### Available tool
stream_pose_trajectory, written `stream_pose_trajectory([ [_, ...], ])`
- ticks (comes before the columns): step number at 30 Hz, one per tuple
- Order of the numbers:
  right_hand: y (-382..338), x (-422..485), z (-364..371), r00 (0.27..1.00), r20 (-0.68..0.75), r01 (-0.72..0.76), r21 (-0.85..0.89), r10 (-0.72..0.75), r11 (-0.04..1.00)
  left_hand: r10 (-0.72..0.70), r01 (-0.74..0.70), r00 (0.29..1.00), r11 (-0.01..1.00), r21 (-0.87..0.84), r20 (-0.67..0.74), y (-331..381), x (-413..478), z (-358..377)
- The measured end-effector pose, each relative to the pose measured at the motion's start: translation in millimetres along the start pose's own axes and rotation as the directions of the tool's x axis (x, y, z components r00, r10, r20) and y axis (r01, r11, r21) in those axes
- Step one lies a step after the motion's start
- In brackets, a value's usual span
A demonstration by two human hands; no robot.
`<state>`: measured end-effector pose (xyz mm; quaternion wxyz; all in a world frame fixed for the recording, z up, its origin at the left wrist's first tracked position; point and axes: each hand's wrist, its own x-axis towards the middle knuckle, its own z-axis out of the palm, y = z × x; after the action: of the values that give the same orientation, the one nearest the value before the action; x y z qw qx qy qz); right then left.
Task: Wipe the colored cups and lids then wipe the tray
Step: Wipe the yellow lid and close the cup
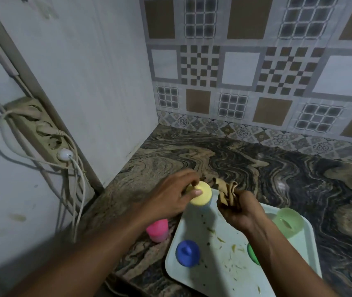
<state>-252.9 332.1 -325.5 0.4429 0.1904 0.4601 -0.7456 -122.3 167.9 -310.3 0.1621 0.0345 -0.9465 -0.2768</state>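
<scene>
A pale blue tray (205, 273) lies on the marbled counter, soiled with crumbs and smears. At its far left corner stands a light blue cup with a yellow lid (202, 195); my left hand (170, 198) grips that lid from the left, thumb on top. My right hand (240, 209) holds a bunched brown cloth (226, 190) just right of the lid. On the tray sit a blue lid (187, 252), a green lid (252, 254) partly hidden by my right forearm, and a translucent green cup (288, 221). A pink cup (158, 230) stands on the counter left of the tray.
The marbled counter (256, 163) stretches back to a patterned tiled wall. A white panel wall stands on the left, with a power strip (42, 129) and hanging cables (78, 189) close to the counter's left end.
</scene>
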Motion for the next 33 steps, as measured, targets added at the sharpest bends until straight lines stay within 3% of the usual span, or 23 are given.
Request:
stream_pose_trajectory([
  [3, -4, 11, 5, 0.998, 0.064, 0.002, 0.149, -0.012, 0.989, -0.078, 0.079, 0.993, 0.997, 0.017, -0.086, -32, -1, -5],
  [8, 1, 20, 20, 0.989, 0.132, 0.047, 0.149, -0.067, 0.988, -0.294, 0.294, 0.95, 0.956, -0.014, -0.104, -81, -13, -6],
  [14, 9, 20, 34, 0.973, 0.224, 0.053, 0.032, -0.059, 0.998, -0.301, 0.299, 0.953, 0.954, -0.031, -0.048, -103, -21, 15],
  [22, 14, 20, 22, 0.981, 0.182, 0.08, -0.063, -0.068, 0.995, -0.291, 0.29, 0.956, 0.957, -0.017, -0.038, -101, -25, 33],
  [33, 23, 16, 15, 0.988, 0.147, 0.053, -0.068, -0.043, 0.996, -0.465, 0.467, 0.884, 0.884, -0.033, 0.047, -90, -32, 18],
])
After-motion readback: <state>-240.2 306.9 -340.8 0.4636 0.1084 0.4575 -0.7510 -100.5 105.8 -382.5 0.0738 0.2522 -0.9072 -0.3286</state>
